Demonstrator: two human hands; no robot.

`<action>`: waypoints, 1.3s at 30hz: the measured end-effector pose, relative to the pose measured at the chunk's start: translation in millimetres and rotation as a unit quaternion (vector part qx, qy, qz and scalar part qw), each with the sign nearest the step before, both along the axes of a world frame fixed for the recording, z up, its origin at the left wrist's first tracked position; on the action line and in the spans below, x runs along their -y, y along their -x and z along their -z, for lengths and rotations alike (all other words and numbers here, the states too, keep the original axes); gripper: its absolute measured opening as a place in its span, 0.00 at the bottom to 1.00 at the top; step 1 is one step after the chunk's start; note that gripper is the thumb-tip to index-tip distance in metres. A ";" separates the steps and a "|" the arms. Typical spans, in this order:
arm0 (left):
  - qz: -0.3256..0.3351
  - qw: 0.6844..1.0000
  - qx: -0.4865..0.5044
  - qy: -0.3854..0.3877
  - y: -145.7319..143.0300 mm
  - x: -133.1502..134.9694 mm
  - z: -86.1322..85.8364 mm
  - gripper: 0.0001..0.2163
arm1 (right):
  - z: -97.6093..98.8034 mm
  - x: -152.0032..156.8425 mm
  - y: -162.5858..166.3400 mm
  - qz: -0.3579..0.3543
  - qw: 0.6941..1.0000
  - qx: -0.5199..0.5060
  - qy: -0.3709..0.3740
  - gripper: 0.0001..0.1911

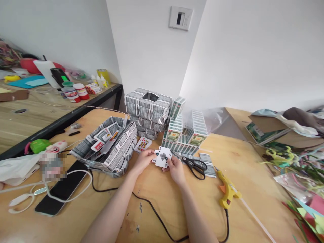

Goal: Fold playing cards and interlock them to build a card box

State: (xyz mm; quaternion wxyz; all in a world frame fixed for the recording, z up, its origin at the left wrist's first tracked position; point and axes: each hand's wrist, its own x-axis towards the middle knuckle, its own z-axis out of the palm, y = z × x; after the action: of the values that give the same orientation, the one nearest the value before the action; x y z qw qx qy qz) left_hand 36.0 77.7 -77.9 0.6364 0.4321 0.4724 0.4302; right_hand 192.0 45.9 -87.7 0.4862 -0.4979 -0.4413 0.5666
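Note:
Over the middle of the table, my left hand (pixel 144 160) and my right hand (pixel 175 170) hold playing cards (pixel 162 157) between them, an ace of spades face up on top. My left fingers pinch the cards' left side, where a 2 shows at the edge. My right fingers close on the lower right corner. Just behind my left hand lies a small pile of face-up playing cards (pixel 142 144). To the right of my right hand are black scissors (pixel 195 166), resting partly on patterned card strips (pixel 208 164).
At left stands an open basket (pixel 126 148) woven from cards, with loose cards inside. Behind are a stacked woven box (pixel 149 109) and several card packs (pixel 198 128). A yellow glue gun (pixel 230 190) lies right, its black cord crossing the front. A phone (pixel 62 192) lies left.

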 end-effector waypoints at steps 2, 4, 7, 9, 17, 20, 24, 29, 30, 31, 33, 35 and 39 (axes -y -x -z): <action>-0.001 1.000 -0.007 0.004 0.6 -0.7 0.8 0.07 | -0.5 -0.7 0.0 0.003 1.000 -0.004 0.004 0.20; 0.000 1.000 -0.009 0.010 1.1 -1.2 1.3 0.08 | -0.9 -1.4 0.0 0.003 1.000 -0.007 0.009 0.20; -0.004 1.000 0.005 0.022 1.6 -1.0 1.4 0.09 | -1.2 -1.8 -0.2 -0.003 1.000 -0.011 0.013 0.21; -0.006 1.000 0.017 0.025 1.5 -0.2 1.3 0.10 | -1.1 -1.8 -0.6 -0.010 1.000 -0.013 0.015 0.21; 0.009 1.000 -0.013 -0.004 0.5 1.9 1.5 0.09 | -2.1 -1.0 -5.4 -0.030 0.999 -0.012 0.013 0.19; 0.004 1.000 -0.010 -0.007 -0.7 1.7 2.9 0.08 | -5.1 -0.1 -5.1 -0.018 1.000 0.010 0.007 0.18; -0.018 1.000 -0.011 -0.008 -2.1 1.3 3.6 0.07 | -7.8 0.3 -1.8 0.022 0.999 0.034 -0.009 0.18; -0.019 1.000 -0.010 -0.010 -2.8 1.4 0.4 0.07 | -8.9 -0.3 0.7 0.037 0.999 0.037 0.003 0.19; -0.018 1.000 -0.008 -0.008 -2.8 1.5 -0.1 0.08 | -9.2 -0.3 0.8 0.038 0.999 0.036 0.005 0.20; -0.016 1.000 -0.009 -0.005 -2.7 1.5 -0.3 0.08 | -9.5 -0.3 0.8 0.040 0.999 0.035 0.006 0.20; -0.015 1.000 -0.015 -0.002 -2.6 1.4 0.3 0.08 | -10.0 -0.2 0.7 0.042 0.999 0.031 0.007 0.20; -0.014 0.999 -0.029 -0.005 -2.3 1.3 1.7 0.08 | -10.3 -0.1 0.7 0.044 0.999 0.026 0.008 0.20; -0.015 0.998 -0.053 -0.026 -2.6 1.4 3.3 0.10 | -9.4 -0.4 0.7 0.049 0.998 0.022 0.014 0.19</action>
State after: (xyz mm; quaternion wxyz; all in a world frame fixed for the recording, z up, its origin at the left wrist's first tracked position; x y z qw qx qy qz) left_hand 38.6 76.4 -81.2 0.5923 0.4639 0.5007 0.4281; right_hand 191.3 46.3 -78.4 0.4969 -0.5379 -0.4186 0.5371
